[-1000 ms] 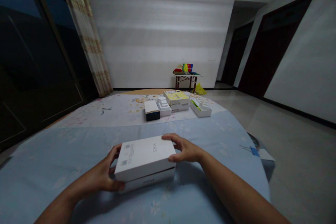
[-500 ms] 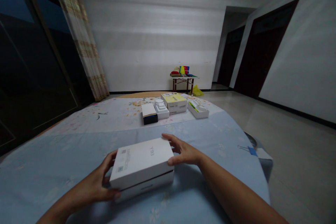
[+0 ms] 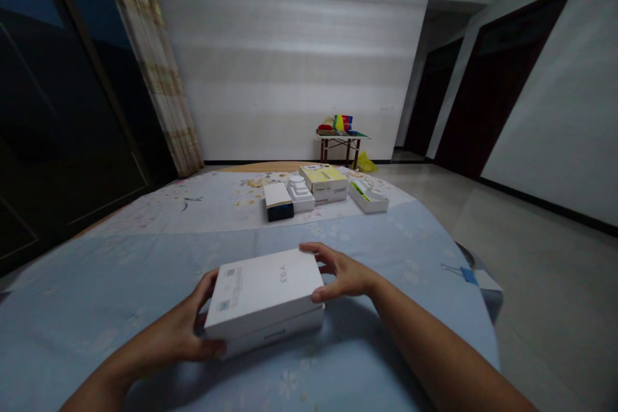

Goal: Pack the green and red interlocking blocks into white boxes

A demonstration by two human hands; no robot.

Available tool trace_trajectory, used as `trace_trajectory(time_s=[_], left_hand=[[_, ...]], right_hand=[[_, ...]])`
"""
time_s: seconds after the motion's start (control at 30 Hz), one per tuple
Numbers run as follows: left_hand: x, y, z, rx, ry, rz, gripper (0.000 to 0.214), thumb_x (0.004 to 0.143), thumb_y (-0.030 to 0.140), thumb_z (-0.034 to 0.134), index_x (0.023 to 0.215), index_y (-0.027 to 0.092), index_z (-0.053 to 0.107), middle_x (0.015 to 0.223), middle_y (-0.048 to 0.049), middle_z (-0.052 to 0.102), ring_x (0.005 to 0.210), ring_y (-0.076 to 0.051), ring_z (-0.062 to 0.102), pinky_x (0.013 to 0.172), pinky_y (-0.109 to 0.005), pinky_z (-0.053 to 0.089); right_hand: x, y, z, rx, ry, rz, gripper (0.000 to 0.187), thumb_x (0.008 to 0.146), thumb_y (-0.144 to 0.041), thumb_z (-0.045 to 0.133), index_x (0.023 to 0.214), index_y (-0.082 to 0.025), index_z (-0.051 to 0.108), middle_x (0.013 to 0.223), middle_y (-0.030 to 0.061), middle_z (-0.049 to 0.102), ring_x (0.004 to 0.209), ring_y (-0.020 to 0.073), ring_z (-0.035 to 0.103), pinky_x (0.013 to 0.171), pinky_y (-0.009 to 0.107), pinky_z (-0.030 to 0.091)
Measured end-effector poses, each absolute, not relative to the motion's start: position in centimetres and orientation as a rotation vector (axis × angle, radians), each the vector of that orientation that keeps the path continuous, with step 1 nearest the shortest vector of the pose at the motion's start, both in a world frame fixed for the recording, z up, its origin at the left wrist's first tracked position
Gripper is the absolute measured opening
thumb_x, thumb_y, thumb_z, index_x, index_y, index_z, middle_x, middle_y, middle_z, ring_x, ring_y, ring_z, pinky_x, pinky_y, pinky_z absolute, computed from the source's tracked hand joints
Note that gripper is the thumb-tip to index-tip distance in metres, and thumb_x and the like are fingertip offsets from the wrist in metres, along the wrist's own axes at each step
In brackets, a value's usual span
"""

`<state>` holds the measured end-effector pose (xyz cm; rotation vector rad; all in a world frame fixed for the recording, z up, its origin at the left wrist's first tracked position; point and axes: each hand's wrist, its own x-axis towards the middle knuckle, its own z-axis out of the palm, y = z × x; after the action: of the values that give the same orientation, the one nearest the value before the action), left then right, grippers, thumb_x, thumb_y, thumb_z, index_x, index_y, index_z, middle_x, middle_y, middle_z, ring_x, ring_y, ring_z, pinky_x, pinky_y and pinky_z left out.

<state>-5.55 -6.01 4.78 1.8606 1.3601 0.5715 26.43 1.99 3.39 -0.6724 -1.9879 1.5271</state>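
Note:
A white phone box marked "Y93" is between my two hands, tilted slightly, over the blue part of the tablecloth. Its upper part meets the lower part along a thin seam on the near side. My left hand grips the left end, with the thumb low on the near face and the fingers behind the far corner. At the right end, my right hand holds the upper part, thumb at the near corner and fingertips at the far corner. Whether anything lies inside the box is hidden.
Farther back on the tablecloth stand a white-and-dark box, a white moulded insert, a yellow-and-white box and an open white tray. A blue binder clip grips the right table edge. A small table stands by the wall.
The dark gap between the box's upper and lower parts has narrowed to a thin line, the upper part having gone down. Both hands keep their hold; the camera view has shifted slightly.

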Motion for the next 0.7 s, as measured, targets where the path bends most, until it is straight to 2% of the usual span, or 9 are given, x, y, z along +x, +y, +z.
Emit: trace_trajectory(time_s=[0.2, 0.37, 0.47, 0.57, 0.7], left_hand=[[-4.6, -6.5, 6.4, 1.825, 1.385, 0.496, 0.096, 0.057, 0.020, 0.066, 0.134, 0.027, 0.009, 0.134, -0.0092, 0.040, 0.124, -0.030, 0.035, 0.105, -0.046, 0.024], [-5.7, -5.8, 4.7, 1.855, 1.346, 0.553, 0.099, 0.053, 0.028, 0.066, 0.133, 0.027, 0.009, 0.136, -0.0085, 0.038, 0.127, -0.032, 0.031, 0.106, -0.045, 0.024], [-7.0, -4.8, 2.8, 1.934, 1.365, 0.540, 0.102, 0.053, 0.035, 0.066, 0.135, 0.027, 0.006, 0.137, -0.0107, 0.037, 0.128, -0.035, 0.028, 0.106, -0.046, 0.022], [-8.0, -3.9, 0.9, 1.989, 1.430, 0.581, 0.109, 0.049, 0.040, 0.067, 0.135, 0.025, 0.001, 0.137, -0.0140, 0.036, 0.127, -0.037, 0.028, 0.106, -0.048, 0.022], [-9.1, -3.2, -1.1, 2.040, 1.437, 0.656, 0.111, 0.049, 0.046, 0.065, 0.135, 0.025, -0.002, 0.138, -0.0152, 0.035, 0.127, -0.038, 0.028, 0.105, -0.050, 0.023]], right_hand=[[26.1, 1.6, 3.4, -0.699, -1.989, 1.540, 0.095, 0.049, -0.031, 0.080, 0.129, -0.026, 0.029, 0.130, 0.0114, 0.033, 0.121, 0.0232, 0.037, 0.100, 0.042, 0.033], [26.1, 1.5, 3.5, -0.735, -1.964, 1.549, 0.100, 0.047, -0.035, 0.081, 0.131, -0.027, 0.027, 0.129, 0.0118, 0.034, 0.117, 0.0237, 0.041, 0.097, 0.043, 0.035], [26.2, 1.3, 3.6, -0.726, -1.984, 1.537, 0.113, 0.040, -0.036, 0.083, 0.135, -0.030, 0.023, 0.136, 0.0118, 0.027, 0.123, 0.0263, 0.034, 0.099, 0.043, 0.033], [26.3, 1.2, 3.6, -0.731, -2.039, 1.496, 0.129, 0.032, -0.036, 0.084, 0.138, -0.034, 0.011, 0.143, 0.0106, 0.017, 0.129, 0.0286, 0.023, 0.100, 0.042, 0.031], [26.3, 1.3, 3.1, -0.787, -2.117, 1.447, 0.136, 0.030, -0.034, 0.085, 0.139, -0.034, 0.004, 0.139, 0.0121, 0.024, 0.124, 0.0297, 0.032, 0.098, 0.042, 0.034]])
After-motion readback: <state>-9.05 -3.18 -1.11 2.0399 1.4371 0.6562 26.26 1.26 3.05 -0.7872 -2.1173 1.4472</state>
